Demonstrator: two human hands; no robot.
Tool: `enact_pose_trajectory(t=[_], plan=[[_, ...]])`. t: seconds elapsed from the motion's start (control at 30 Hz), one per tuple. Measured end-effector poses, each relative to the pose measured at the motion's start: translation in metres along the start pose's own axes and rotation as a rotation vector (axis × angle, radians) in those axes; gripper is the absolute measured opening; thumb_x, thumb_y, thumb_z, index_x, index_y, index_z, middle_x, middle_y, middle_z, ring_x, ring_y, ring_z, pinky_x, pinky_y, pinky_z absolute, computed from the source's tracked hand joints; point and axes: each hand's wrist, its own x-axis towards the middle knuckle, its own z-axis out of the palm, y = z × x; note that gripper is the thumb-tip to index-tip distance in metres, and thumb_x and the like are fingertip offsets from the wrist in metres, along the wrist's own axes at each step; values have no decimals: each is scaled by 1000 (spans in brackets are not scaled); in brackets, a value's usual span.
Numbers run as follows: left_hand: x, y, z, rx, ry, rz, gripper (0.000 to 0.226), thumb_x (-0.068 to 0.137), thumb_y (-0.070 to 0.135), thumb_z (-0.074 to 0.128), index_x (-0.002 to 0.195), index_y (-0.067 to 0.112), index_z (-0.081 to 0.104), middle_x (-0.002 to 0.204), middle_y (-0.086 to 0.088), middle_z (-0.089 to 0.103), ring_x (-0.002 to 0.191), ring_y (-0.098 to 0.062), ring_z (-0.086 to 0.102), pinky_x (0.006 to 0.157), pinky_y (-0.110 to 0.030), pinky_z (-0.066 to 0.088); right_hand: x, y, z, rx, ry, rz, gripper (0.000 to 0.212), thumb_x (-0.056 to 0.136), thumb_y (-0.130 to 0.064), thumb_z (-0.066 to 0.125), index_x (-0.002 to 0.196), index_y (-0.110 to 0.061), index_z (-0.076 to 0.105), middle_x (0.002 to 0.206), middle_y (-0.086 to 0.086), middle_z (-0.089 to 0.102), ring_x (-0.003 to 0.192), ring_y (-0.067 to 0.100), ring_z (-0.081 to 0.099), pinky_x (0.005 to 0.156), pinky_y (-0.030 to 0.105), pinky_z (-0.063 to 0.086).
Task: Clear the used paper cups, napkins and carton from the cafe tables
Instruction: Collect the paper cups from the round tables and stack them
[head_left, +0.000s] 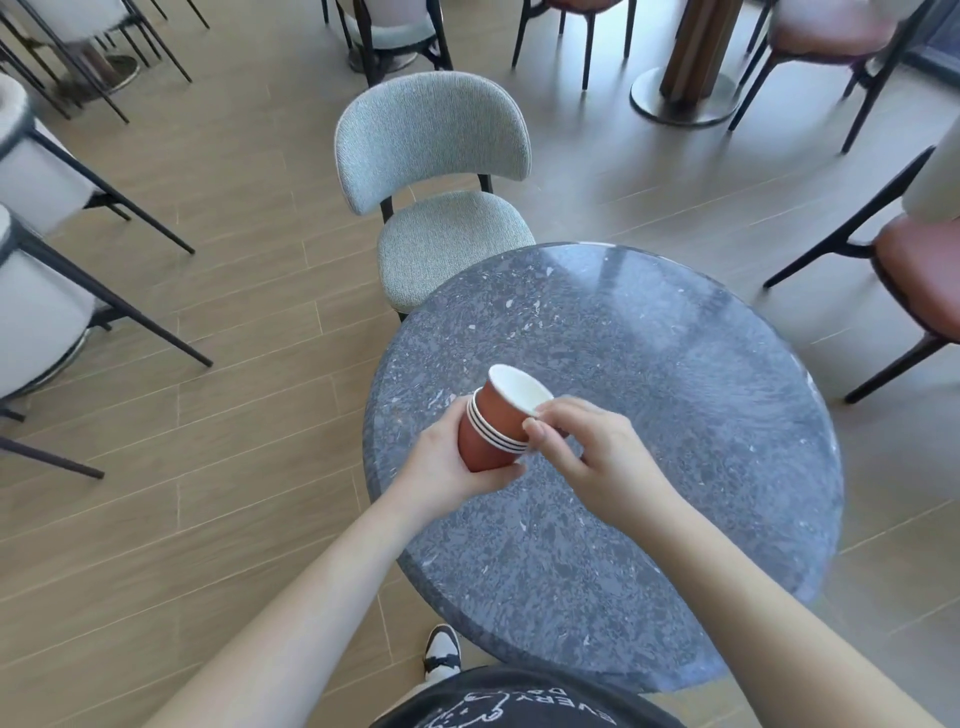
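Round grey speckled stone table, glossy top — wood-plank floor beneath

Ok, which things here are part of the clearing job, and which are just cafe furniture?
Job:
- stack of cups, gripped by left hand
- top cup, rim pinched by right hand

Just there:
- round table
- grey chair
- red chair
- white chairs
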Motion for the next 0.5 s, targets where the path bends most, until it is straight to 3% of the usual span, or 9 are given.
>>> enact_pose_trajectory(t=[0.1,0.2,0.3,0.4,0.5], plan=[[-6,-5,-2,-16,23,-16,69,62,35,98,106,54,49,95,28,64,85,27,57,67,0,41,-3,-4,12,-49,-143,-20,40,104,-27,47,73,-11,66,80,-3,68,79,12,61,81,30,47],[-17,-7,-9,-33,49,-43,72,54,56,89,115,47,52,102,23,68,90,14,63,71,-2,42,-3,-12,19,33,19,-14,37,102,-34,50,79,-12,68,101,-4,69,83,-6,57,77,11,41],[-30,-14,-16,-27,57,-59,82,56,54,91,127,39,53,107,20,68,95,8,63,76,-2,42,6,-21,24,73,121,-14,39,100,-44,43,114,-16,67,126,-9,59,111,-4,54,98,13,37],[-41,-19,-23,-28,58,-72,76,56,47,92,119,46,49,104,23,68,94,13,62,74,-3,42,12,-35,41,83,-125,27,57,102,-51,37,151,-24,39,152,-18,36,141,-6,29,119,18,19],[-49,-26,-29,-27,63,-83,80,50,45,81,124,39,51,108,14,71,96,-6,68,72,-5,43,10,-44,73,-52,-376,-17,58,107,-39,40,159,-17,26,166,-9,20,154,5,15,126,26,9]])
